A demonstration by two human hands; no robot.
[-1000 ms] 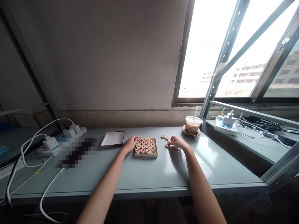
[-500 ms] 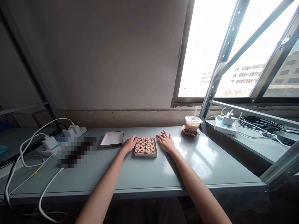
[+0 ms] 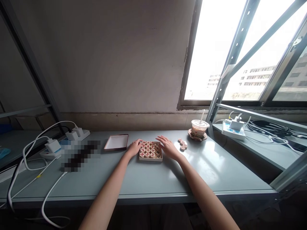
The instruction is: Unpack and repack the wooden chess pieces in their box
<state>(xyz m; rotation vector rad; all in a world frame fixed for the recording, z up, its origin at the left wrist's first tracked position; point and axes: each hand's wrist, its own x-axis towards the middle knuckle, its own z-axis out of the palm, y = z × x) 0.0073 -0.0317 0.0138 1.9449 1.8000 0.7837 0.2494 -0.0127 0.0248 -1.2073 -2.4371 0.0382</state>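
Gray worktop (image 3: 144, 180), box (image 3: 150, 160) looks mostly full, loose discs (image 3: 182, 143) outside; right hand (image 3: 168, 148) open, left hand (image 3: 134, 148) against box, grip unclear.

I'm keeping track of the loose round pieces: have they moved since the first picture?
Yes. The loose round pieces have moved right, away from the box and closer to the drink cup.

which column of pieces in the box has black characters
The rightmost column in the box, on the side by the right hand: its visible characters are black, while the other three columns show red ones.
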